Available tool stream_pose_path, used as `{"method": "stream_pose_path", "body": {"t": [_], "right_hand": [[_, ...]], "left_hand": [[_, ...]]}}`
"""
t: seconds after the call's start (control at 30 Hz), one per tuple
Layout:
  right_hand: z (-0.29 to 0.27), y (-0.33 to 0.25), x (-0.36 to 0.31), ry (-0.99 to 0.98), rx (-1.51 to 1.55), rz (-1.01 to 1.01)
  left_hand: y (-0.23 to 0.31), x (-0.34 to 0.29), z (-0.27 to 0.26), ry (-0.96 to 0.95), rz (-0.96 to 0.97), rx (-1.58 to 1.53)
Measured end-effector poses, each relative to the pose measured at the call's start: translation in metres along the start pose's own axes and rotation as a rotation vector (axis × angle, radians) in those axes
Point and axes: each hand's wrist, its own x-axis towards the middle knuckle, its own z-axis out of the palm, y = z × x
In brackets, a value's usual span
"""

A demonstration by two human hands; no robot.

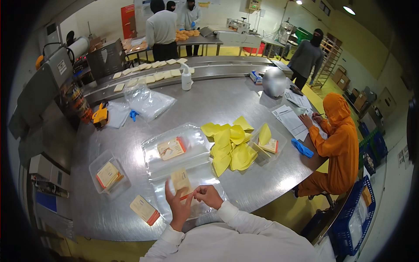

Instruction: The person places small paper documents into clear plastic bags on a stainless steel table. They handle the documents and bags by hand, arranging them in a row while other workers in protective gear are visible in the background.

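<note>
At the table's near edge, a beige printed card (179,179) with a red end stands up in front of me. My left hand (180,205) is curled around its lower part, thumb and fingers on its sides. The fingers of my right hand (208,196) pinch at the red end. Beneath my hands lies a clear plastic bag (162,185). A second clear bag (194,139) holds a similar card bundle (171,149). To the left of my hands, another card stack (145,209) rests on the bare metal.
A clear tub (92,168) with cards stands left; another tub (283,150) is right, beside piled yellow sheets (231,146). A person in orange (338,135) writes on papers (291,124). A spray bottle (186,77) stands before a conveyor (214,72) carrying pale slabs.
</note>
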Motion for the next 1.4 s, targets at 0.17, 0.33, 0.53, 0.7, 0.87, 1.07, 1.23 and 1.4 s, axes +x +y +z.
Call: {"method": "stream_pose_path", "body": {"t": [0.17,0.33,0.53,0.7,0.87,1.07,1.23,1.4], "right_hand": [[-0.019,0.026,0.026,-0.032,-0.297,-0.288],[-0.165,0.063,0.092,0.753,-0.355,-0.118],[-0.157,-0.055,0.057,0.937,0.296,-0.223],[-0.088,-0.052,0.007,0.264,0.211,0.147],[-0.066,-0.016,-0.009,0.198,0.056,0.123],[-0.052,0.037,-0.005,0.346,-0.173,-0.018],[-0.027,0.053,0.006,0.279,-0.378,-0.01],[-0.027,0.063,0.015,0.278,-0.402,-0.051]], "left_hand": [[-0.026,-0.003,0.011,-0.044,-0.265,-0.292],[-0.02,0.012,-0.007,0.131,-0.527,-0.482],[-0.017,0.007,-0.012,0.199,-0.173,-0.349],[-0.002,0.003,-0.013,0.004,0.037,-0.183],[-0.012,-0.008,-0.025,-0.2,0.048,-0.141],[-0.061,-0.023,-0.045,-0.422,-0.186,0.132],[-0.087,-0.035,-0.032,-0.529,-0.16,0.216],[-0.09,-0.038,-0.032,-0.513,-0.16,0.204]]}}
